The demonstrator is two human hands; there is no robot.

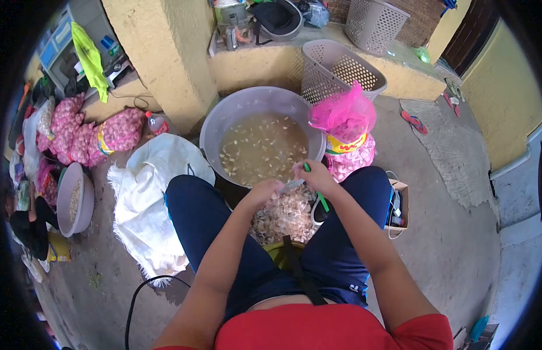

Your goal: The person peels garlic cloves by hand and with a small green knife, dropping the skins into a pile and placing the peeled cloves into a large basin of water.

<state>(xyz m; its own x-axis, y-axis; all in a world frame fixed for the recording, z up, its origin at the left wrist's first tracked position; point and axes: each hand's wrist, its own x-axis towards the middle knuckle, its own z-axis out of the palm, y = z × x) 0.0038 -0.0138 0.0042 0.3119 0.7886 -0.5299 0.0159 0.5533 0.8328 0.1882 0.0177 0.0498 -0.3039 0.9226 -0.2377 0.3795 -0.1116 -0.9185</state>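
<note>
A: Arms?
B: Both reach forward and angle inward over the thighs; hands nearly meet between the knees, at the near rim of the grey basin (209, 140).
A: Right hand (317, 177)?
B: Fingers curled closed round a green-handled tool (323, 201), its green length slanting back toward the right knee.
A: Left hand (264, 193)?
B: Palm turned down, fingers bent, little opening. Tips by a pale piece (292, 185), in the gap between the hands. Blurred; cannot tell whether it is gripped.
A: Underneath?
B: Heap of papery peelings (282, 216), between the legs. Pale cloves (281, 123) float in the basin's cloudy water; pink mesh sack (344, 116) beside it, right.
</note>
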